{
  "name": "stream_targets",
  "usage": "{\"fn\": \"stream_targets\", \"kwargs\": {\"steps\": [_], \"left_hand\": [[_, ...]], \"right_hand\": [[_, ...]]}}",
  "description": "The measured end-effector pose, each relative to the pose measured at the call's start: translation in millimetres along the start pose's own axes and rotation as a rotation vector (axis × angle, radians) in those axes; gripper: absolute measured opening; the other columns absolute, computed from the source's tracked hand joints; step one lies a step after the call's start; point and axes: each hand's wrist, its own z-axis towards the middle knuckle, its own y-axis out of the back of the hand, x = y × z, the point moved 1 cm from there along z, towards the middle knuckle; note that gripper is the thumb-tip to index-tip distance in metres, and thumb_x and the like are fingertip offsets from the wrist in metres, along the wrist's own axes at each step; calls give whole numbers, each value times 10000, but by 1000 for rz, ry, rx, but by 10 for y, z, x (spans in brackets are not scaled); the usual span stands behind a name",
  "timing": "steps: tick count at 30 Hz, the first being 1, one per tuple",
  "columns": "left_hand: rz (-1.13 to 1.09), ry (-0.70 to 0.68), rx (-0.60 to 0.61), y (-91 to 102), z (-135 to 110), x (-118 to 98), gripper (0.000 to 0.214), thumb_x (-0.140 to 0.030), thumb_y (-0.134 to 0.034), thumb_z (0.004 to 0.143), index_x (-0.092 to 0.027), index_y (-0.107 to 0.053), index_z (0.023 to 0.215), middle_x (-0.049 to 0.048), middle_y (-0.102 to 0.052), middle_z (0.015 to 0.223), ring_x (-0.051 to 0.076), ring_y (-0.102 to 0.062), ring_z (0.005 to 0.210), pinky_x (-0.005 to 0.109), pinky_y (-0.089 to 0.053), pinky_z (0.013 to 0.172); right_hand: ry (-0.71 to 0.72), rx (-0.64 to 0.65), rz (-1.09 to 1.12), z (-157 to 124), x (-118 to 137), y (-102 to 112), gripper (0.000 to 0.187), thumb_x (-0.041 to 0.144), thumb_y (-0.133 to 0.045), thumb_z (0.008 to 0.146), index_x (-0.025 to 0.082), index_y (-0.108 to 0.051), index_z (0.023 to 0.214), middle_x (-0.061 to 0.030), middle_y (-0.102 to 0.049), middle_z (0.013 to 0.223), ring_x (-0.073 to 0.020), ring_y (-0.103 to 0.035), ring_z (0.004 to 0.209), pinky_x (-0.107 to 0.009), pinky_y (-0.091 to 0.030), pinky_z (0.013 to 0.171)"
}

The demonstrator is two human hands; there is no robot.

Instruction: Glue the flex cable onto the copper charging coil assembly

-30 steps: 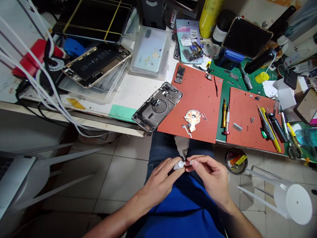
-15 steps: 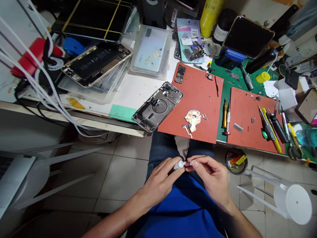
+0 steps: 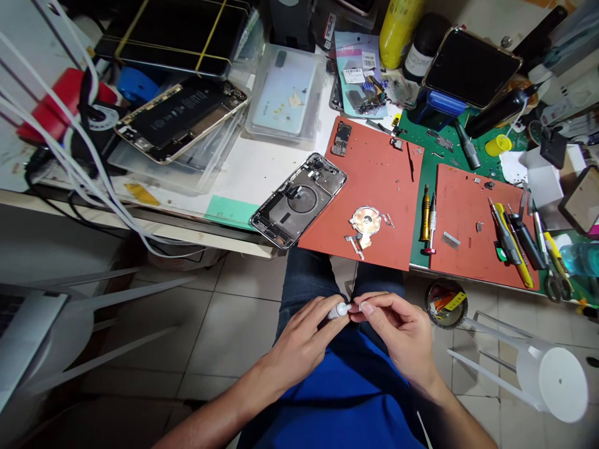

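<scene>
Over my lap, my left hand is closed around a small white bottle, its narrow tip pointing to the right. Close beside that tip, my right hand pinches thumb against fingers; a tiny pale piece seems to show there, too small to name. On the bench beyond lies an opened phone housing, partly over an orange mat. That mat also bears a round copper coil with a flex cable and a small circuit board.
A second orange mat at right carries a yellow-handled tool and small parts. Screwdrivers lie between the mats. Left on the bench are an opened phone and white cables. A white stool stands lower right.
Both hands keep almost the same pose, with the bottle still in my left hand. The camera view has shifted very slightly.
</scene>
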Motion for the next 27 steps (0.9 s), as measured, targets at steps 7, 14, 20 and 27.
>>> {"fn": "stream_targets", "kwargs": {"steps": [7, 14, 20, 27], "left_hand": [[225, -21, 107, 65, -18, 59, 343, -96, -502, 1051, -214, -665, 1328, 156, -698, 1341, 253, -668, 1133, 407, -583, 940], [299, -82, 163, 114, 45, 0, 317, -76, -476, 1052, -153, -663, 1295, 159, -711, 1321, 262, -665, 1134, 408, -572, 966], [155, -5, 260, 111, 9, 5, 402, -74, -425, 1062, -197, -599, 1402, 134, -662, 1395, 254, -641, 1210, 412, -553, 1047], [8, 12, 303, 178, 89, -8, 395, -39, -427, 1045, -228, -606, 1342, 81, -678, 1242, 214, -650, 1113, 358, -540, 1006]], "right_hand": [[184, 131, -421, 97, 165, 196, 94, 277, -748, 970, 258, -832, 1007, -56, -833, 1010, -205, -809, 859, -314, -687, 776], [409, 393, -697, 223, 167, 161, 179, 273, -595, 1068, 247, -772, 1077, -60, -791, 961, -180, -739, 813, -300, -596, 722], [560, 313, -964, 220, -4, 145, 286, 329, -524, 1097, 208, -662, 878, -4, -590, 696, -138, -507, 586, -292, -388, 575], [439, 369, -853, 194, -118, 175, 372, 271, -453, 1115, 230, -511, 750, 34, -472, 654, -123, -406, 573, -306, -324, 582]]}}
